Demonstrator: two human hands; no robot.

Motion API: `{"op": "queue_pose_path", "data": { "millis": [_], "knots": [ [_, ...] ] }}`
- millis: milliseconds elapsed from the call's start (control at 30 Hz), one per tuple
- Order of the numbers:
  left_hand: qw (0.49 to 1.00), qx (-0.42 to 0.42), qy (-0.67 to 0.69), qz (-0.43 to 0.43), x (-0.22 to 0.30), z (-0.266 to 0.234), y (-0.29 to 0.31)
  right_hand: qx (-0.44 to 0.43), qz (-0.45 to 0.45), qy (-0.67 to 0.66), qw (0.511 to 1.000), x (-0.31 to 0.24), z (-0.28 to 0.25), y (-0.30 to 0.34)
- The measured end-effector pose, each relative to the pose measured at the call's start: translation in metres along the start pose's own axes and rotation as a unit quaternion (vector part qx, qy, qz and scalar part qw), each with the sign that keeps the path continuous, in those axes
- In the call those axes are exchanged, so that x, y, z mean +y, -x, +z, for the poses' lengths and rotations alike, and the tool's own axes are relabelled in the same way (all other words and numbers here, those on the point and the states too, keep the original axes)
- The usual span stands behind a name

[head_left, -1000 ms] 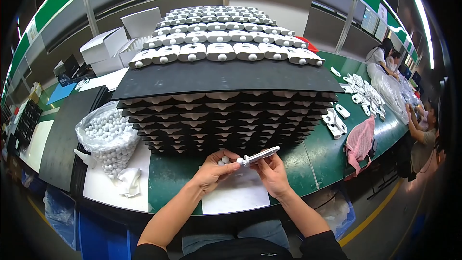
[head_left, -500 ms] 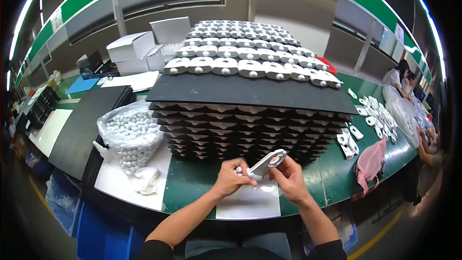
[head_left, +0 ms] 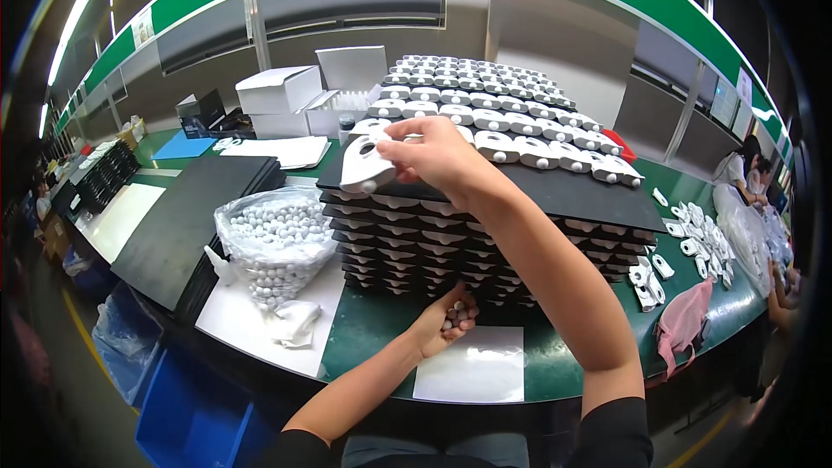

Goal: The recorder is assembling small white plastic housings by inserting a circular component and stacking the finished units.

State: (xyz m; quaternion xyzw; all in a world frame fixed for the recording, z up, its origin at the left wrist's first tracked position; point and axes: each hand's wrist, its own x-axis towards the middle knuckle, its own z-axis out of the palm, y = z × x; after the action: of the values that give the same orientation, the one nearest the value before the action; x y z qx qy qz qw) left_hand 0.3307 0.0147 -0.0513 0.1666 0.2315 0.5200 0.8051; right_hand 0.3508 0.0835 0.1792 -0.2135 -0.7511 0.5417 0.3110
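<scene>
Over tray stack (head_left: 485,234), right hand (head_left: 433,152) grips white part (head_left: 367,165).

The right arm is extended up and forward from the lower edge, elbow nearly straight, with a dark sleeve seen at the shoulder. The right hand (head_left: 433,152) is raised above the stack of black trays (head_left: 485,234), its fingers pinched in a grip on a white moulded part (head_left: 368,165). The left forearm is angled in toward the foot of that stack. The left hand (head_left: 446,321) is cupped palm-up just before the stack, with small white balls (head_left: 457,314) held in its curled fingers.
</scene>
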Motion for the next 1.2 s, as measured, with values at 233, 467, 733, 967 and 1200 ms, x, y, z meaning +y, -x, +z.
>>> {"op": "queue_pose_path", "data": {
  "millis": [233,467,733,967,1200],
  "knots": [
    [1.000,0.021,0.002,0.002,0.001,0.006,0.004,-0.001,0.059,0.045,0.997,0.020,0.010,-0.041],
    [0.999,0.024,0.032,-0.006,-0.002,0.004,0.005,0.000,0.026,0.179,0.984,0.020,0.006,-0.037],
    [0.996,0.014,-0.086,0.015,-0.004,0.010,0.004,0.191,-0.420,0.196,0.865,0.022,-0.017,0.077],
    [0.996,0.018,-0.088,0.030,-0.002,0.011,0.008,0.474,-0.465,0.437,0.607,0.115,-0.128,0.207],
    [0.997,0.003,-0.063,0.032,-0.003,0.014,0.005,0.408,0.125,0.684,0.591,0.220,-0.244,0.314]
  ]
}}
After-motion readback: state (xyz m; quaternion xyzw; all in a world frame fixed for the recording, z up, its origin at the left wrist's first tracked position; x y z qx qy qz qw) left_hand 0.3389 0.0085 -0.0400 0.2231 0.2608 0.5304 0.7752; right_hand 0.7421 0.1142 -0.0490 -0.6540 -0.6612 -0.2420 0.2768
